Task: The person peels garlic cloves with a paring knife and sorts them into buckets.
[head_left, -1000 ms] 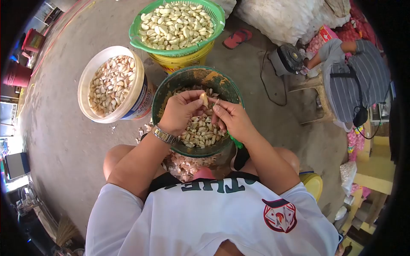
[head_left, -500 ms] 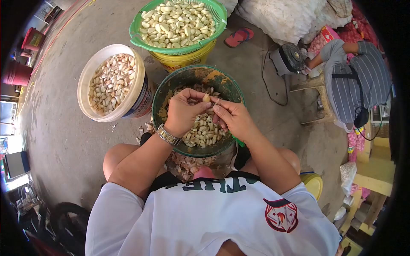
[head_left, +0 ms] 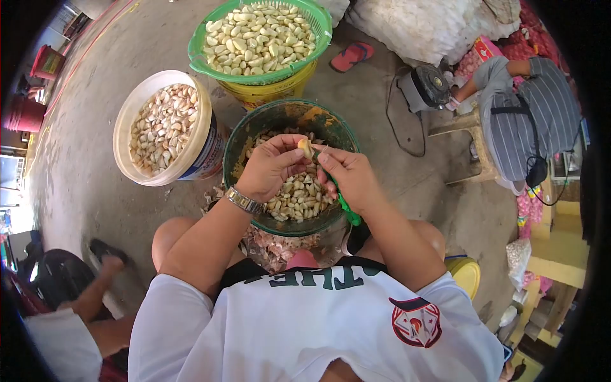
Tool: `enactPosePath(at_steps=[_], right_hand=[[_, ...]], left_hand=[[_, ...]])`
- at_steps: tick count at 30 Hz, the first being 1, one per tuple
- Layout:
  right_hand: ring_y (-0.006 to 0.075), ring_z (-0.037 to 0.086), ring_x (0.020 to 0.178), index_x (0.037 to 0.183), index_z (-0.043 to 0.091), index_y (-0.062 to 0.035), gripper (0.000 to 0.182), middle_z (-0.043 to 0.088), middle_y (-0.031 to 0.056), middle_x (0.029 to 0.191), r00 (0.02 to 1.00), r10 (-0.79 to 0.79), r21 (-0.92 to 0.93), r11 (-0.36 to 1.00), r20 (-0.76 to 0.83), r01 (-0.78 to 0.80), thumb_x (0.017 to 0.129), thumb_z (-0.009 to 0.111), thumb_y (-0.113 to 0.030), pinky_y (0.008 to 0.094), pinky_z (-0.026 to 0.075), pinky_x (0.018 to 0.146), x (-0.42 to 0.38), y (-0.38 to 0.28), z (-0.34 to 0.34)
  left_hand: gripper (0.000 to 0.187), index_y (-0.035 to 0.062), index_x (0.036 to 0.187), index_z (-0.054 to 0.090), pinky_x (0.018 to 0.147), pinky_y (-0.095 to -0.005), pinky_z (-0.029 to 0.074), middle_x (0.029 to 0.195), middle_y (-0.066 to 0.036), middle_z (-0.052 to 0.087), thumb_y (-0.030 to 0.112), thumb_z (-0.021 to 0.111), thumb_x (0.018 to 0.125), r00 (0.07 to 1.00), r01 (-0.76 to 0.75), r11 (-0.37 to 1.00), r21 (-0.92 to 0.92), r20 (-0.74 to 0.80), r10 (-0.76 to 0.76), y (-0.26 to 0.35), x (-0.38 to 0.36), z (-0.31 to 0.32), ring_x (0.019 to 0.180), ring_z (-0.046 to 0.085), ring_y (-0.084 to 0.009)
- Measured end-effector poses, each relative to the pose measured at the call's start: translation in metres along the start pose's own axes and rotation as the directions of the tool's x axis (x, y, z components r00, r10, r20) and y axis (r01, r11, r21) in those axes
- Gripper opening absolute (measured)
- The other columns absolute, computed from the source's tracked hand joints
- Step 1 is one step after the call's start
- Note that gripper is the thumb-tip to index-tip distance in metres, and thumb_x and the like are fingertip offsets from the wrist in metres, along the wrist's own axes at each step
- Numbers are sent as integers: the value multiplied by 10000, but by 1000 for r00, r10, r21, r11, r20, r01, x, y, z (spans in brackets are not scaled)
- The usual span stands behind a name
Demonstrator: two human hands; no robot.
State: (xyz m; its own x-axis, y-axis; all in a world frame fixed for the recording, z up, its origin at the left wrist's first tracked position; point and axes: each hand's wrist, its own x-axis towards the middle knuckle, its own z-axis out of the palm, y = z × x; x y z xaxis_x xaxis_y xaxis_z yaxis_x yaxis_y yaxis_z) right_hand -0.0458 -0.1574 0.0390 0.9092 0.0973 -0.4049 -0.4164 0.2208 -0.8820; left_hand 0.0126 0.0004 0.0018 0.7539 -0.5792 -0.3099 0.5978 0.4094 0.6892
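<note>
Over the dark green tub, my left hand pinches a garlic clove between thumb and fingertips. My right hand is closed around a small knife with a green handle; the handle sticks out below the palm and the blade is mostly hidden. Its thumb and fingertips are close beside the clove. Below both hands, garlic cloves lie in the tub, pale ones at the near side and darker ones farther back.
A white bucket of unpeeled cloves stands left. Behind the tub, a green basket of peeled cloves rests on a yellow bucket. Garlic skins litter the floor. A person is at right by a stool; another person is lower left.
The clove is turned and shows more clearly in my left fingers. More of the green handle shows under my right hand. Another person has come into view at the lower left.
</note>
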Motion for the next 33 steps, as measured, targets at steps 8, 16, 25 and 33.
enactPosePath(at_steps=[8,16,25,33], right_hand=[[48,412,468,1105,527,-55,296,493,-3,598,999,33,40,999,-29,-32,852,483,-203,181,351,417,1,4,-2],[33,424,491,1162,470,-45,335,510,6,617,993,-111,-120,987,-32,107,852,484,-171,166,360,449,0,9,2],[53,426,494,1158,477,-54,330,500,9,620,992,-118,-188,976,-36,109,847,491,-161,187,369,442,4,10,-3],[61,400,448,1096,511,-24,297,480,11,604,995,95,328,939,39,-102,853,482,-192,189,335,384,-3,-4,-3]], left_hand=[[204,0,940,545,630,-213,458,807,-46,587,88,601,764,995,8,976,216,-102,14,2,-2,9,710,561,-103],[128,30,890,527,638,-203,448,837,-43,586,49,572,772,983,-21,1000,13,-180,23,-3,-1,12,729,555,-97],[133,15,887,536,647,-216,466,832,-53,587,45,583,766,988,7,999,42,-153,-1,-5,-1,8,725,568,-118],[239,-22,1023,522,675,-221,471,914,-73,581,38,545,793,996,89,984,-156,28,-85,0,3,-1,762,561,-114]])
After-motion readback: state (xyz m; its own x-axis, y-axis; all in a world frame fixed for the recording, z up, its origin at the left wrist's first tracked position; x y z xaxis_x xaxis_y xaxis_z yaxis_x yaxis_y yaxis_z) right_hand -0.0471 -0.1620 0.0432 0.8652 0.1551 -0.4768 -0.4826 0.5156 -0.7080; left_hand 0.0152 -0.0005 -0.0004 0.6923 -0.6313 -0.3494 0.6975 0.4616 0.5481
